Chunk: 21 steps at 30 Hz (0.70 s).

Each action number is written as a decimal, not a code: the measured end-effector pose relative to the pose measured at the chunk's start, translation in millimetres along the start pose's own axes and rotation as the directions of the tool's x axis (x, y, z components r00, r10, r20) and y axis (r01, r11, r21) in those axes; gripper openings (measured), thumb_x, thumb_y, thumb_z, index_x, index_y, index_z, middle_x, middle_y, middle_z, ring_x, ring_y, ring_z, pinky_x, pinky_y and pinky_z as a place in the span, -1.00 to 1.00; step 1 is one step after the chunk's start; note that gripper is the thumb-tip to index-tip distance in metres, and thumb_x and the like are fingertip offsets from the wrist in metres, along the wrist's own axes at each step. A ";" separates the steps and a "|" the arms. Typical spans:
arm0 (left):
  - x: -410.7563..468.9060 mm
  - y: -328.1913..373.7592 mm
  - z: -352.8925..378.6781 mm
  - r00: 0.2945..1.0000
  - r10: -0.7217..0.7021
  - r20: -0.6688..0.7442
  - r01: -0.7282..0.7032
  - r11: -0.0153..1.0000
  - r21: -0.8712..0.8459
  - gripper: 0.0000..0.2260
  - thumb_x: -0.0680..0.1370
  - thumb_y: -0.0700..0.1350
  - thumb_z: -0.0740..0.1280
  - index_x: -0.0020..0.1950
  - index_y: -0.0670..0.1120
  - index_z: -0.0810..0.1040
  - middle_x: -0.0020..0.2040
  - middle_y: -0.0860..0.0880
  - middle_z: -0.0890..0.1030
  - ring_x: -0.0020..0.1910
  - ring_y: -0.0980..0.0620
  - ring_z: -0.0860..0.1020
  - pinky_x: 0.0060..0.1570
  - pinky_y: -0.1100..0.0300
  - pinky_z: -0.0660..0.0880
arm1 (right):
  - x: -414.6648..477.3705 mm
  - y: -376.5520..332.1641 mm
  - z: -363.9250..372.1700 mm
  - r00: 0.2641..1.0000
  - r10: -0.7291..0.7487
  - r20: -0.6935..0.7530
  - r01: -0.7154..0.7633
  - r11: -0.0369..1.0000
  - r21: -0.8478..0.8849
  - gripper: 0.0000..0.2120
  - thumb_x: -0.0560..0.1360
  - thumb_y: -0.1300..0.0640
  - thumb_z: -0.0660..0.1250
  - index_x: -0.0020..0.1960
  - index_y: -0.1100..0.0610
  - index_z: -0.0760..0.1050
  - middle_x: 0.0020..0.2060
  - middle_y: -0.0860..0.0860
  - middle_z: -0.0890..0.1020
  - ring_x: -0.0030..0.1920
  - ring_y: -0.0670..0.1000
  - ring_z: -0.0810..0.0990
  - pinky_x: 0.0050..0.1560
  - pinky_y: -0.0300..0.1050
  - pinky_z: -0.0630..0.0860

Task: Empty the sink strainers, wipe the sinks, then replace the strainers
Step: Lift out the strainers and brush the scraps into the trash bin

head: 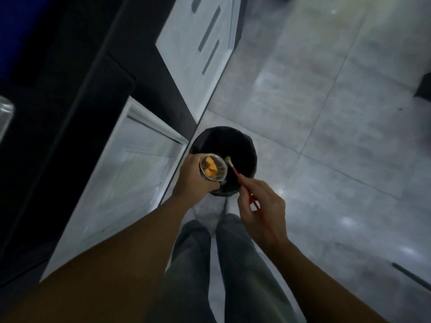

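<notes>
Gripping strainer in left hand over bin — right hand pinching brush.

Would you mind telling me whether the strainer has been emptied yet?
Not yet: orange scraps still sit inside the strainer, held by the left hand over the black bin.

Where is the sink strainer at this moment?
In the head view, the sink strainer is in the left hand, left of centre, held over the black bin, beside the red-handled brush.

floor: grey glossy tiles | cabinets: white | countertop: black
</notes>
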<state>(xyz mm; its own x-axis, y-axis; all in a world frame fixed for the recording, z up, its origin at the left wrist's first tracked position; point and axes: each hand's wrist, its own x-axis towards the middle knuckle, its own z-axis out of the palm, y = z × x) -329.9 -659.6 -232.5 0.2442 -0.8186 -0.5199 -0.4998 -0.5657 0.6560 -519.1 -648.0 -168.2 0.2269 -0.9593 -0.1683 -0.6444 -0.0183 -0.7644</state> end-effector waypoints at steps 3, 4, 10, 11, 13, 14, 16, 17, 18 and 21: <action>16.9 -15.6 10.9 1.000 0.025 0.017 -0.025 1.000 0.015 -0.33 0.21 -0.13 0.66 0.29 0.00 0.53 0.19 0.03 0.53 0.14 0.09 0.51 0.00 0.41 0.44 | -1.7 7.8 16.7 0.998 -0.015 0.055 0.014 1.000 0.013 -0.68 0.55 0.25 0.35 0.29 0.12 0.56 0.10 -0.05 0.65 0.04 -0.24 0.55 0.12 -0.39 0.53; 22.9 -19.1 13.5 0.999 0.040 0.020 -0.040 0.999 0.021 -0.33 0.21 -0.14 0.65 0.28 -0.01 0.53 0.19 0.03 0.55 0.15 0.07 0.53 0.04 0.31 0.53 | 0.9 10.4 22.2 0.996 -0.014 0.085 0.013 1.000 0.017 -0.69 0.55 0.23 0.34 0.29 0.11 0.57 0.12 -0.03 0.67 0.06 -0.22 0.57 0.14 -0.32 0.56; 47.6 -35.2 24.5 0.994 0.068 0.083 -0.071 0.997 0.023 -0.34 0.22 -0.17 0.64 0.30 -0.02 0.56 0.20 0.02 0.61 0.18 0.04 0.58 0.18 0.02 0.60 | 23.1 27.9 53.0 0.982 0.008 0.187 -0.013 1.000 0.025 -0.73 0.58 0.19 0.31 0.26 0.07 0.58 0.09 -0.02 0.68 0.02 -0.14 0.62 0.12 -0.24 0.58; 50.3 -39.3 26.6 0.994 0.066 0.092 -0.068 0.997 0.025 -0.34 0.23 -0.16 0.64 0.31 -0.03 0.56 0.20 0.01 0.61 0.18 0.03 0.58 0.18 0.01 0.59 | 27.7 32.0 57.5 0.984 -0.003 0.178 -0.001 1.000 0.023 -0.73 0.58 0.22 0.32 0.26 0.08 0.58 0.08 -0.02 0.68 0.00 -0.16 0.61 0.10 -0.31 0.56; 53.6 -46.2 29.9 0.993 0.067 0.095 -0.071 0.997 0.040 -0.35 0.23 -0.14 0.66 0.30 -0.05 0.56 0.19 0.00 0.61 0.17 0.03 0.59 0.18 0.03 0.59 | 34.6 39.0 64.3 0.985 -0.003 0.171 -0.001 1.000 0.021 -0.73 0.57 0.24 0.32 0.25 0.10 0.59 0.04 -0.02 0.69 -0.04 -0.16 0.60 0.05 -0.38 0.52; 54.9 -49.1 31.3 0.993 0.065 0.095 -0.070 0.996 0.049 -0.35 0.23 -0.13 0.66 0.29 -0.05 0.56 0.19 0.00 0.62 0.17 0.03 0.59 0.18 0.03 0.59 | 36.8 42.1 66.7 0.985 -0.001 0.172 -0.003 1.000 0.025 -0.74 0.57 0.24 0.32 0.24 0.10 0.59 0.03 -0.02 0.69 -0.05 -0.16 0.60 0.04 -0.38 0.51; 56.5 -53.2 32.8 0.994 0.048 0.100 -0.055 0.996 0.066 -0.34 0.23 -0.13 0.66 0.30 -0.06 0.56 0.19 -0.01 0.61 0.17 0.03 0.58 0.19 0.05 0.59 | 39.1 47.1 70.8 0.984 -0.005 0.180 -0.001 0.999 0.033 -0.75 0.58 0.23 0.31 0.23 0.10 0.60 0.01 -0.01 0.69 -0.07 -0.14 0.60 0.01 -0.31 0.56; 57.2 -54.6 32.6 0.994 0.035 0.101 -0.043 0.996 0.079 -0.34 0.24 -0.13 0.66 0.31 -0.06 0.55 0.20 -0.01 0.60 0.19 0.03 0.57 0.20 0.06 0.58 | 39.6 49.6 72.4 0.983 -0.004 0.182 -0.002 0.999 0.032 -0.75 0.58 0.23 0.31 0.23 0.11 0.60 0.01 -0.01 0.69 -0.07 -0.13 0.61 0.01 -0.26 0.59; 57.9 -56.1 31.8 0.995 0.024 0.100 -0.033 0.995 0.092 -0.33 0.24 -0.13 0.65 0.32 -0.06 0.54 0.21 -0.01 0.59 0.20 0.02 0.56 0.21 0.06 0.58 | 39.8 52.3 73.8 0.984 0.001 0.179 -0.006 0.999 0.031 -0.75 0.58 0.24 0.31 0.23 0.11 0.60 0.02 -0.01 0.69 -0.06 -0.12 0.62 0.02 -0.21 0.60; 61.7 -59.3 28.5 0.996 0.019 0.091 -0.030 0.991 0.130 -0.34 0.25 -0.14 0.64 0.33 -0.05 0.55 0.22 -0.03 0.60 0.20 0.00 0.56 0.21 0.07 0.57 | 39.0 58.7 75.5 0.991 0.019 0.132 -0.023 0.999 0.024 -0.72 0.58 0.24 0.32 0.27 0.10 0.58 0.07 0.01 0.69 -0.01 -0.10 0.62 0.06 -0.20 0.62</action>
<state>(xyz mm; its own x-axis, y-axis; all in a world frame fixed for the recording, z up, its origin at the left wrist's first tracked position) -308.9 -673.8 -319.0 0.1585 -0.8165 -0.5551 -0.6110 -0.5228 0.5945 -492.9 -665.1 -266.6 0.3092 -0.9136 -0.2639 -0.6315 0.0102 -0.7753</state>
